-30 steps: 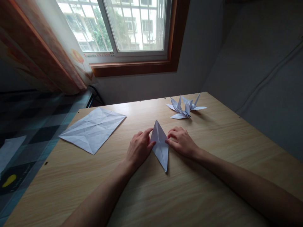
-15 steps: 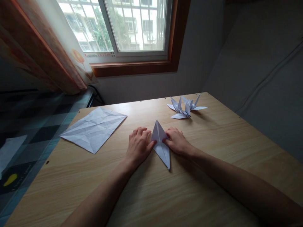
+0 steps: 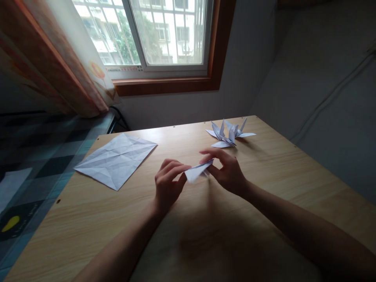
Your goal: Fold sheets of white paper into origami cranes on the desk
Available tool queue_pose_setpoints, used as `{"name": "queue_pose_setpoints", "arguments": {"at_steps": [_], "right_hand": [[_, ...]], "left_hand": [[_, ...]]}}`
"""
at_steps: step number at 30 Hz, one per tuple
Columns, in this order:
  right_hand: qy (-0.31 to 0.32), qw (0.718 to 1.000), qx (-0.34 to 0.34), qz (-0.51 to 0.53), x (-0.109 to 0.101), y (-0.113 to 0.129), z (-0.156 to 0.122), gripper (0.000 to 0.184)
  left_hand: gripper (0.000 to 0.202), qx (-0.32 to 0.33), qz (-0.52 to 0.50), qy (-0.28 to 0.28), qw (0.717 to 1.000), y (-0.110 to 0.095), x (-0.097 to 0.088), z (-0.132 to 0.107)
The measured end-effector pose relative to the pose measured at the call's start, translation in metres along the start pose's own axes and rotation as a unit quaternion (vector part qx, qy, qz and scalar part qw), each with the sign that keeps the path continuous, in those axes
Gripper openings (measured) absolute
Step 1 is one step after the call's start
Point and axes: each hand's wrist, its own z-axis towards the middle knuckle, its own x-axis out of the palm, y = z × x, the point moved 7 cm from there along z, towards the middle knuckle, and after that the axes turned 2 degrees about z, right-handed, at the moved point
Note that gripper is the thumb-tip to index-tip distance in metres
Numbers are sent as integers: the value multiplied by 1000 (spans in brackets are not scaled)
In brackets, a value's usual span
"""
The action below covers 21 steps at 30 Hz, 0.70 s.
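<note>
A small piece of folded white paper (image 3: 196, 172) is held up off the wooden table (image 3: 164, 243), tilted and partly blurred. My left hand (image 3: 170, 182) is closed, pinching its left end between thumb and fingers. At the right end, my right hand (image 3: 225, 170) grips the paper with the thumb below and the fingers curved over the top. Its shadow falls on the wood underneath. The fingers hide some of the folds.
Folded paper cranes (image 3: 225, 137) stand near the table's far right edge. To the left lies a creased, unfolded sheet of paper (image 3: 117, 160). Beyond the left edge is a checked cloth (image 3: 58, 160). A window (image 3: 170, 35) and a curtain (image 3: 58, 58) are behind the table.
Half a second ago the folded paper lay lengthwise on the table under both hands. Now it is lifted and turned crosswise, and my fingers have shifted to its ends.
</note>
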Motion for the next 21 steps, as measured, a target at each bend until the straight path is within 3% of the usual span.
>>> {"name": "queue_pose_setpoints", "arguments": {"at_steps": [2, 3, 6, 9, 13, 17, 21], "right_hand": [[6, 985, -159, -64, -3, 36, -3, 15], [8, 974, -208, -89, -5, 45, -7, 15], [46, 954, -255, -148, -2, 39, -22, 16], [118, 950, -210, -199, 5, 0, -38, 19], [216, 950, -123, -188, 8, -41, -53, 23], [259, 960, -6, -108, 6, -52, -52, 21], [165, 961, 129, -180, 0, -67, -42, 8]], "left_hand": [[17, 48, 40, -50, 997, -13, -10, 1], [20, 63, 57, -58, 995, -16, -12, 0], [18, 92, 99, -7, 991, -14, -5, -4], [13, 83, 139, 114, 980, 2, 15, -11], [18, 54, 108, 293, 949, 16, 41, -23], [17, 28, 94, 332, 938, 19, 46, -26], [15, 19, 123, 337, 933, 21, 48, -27]]}}
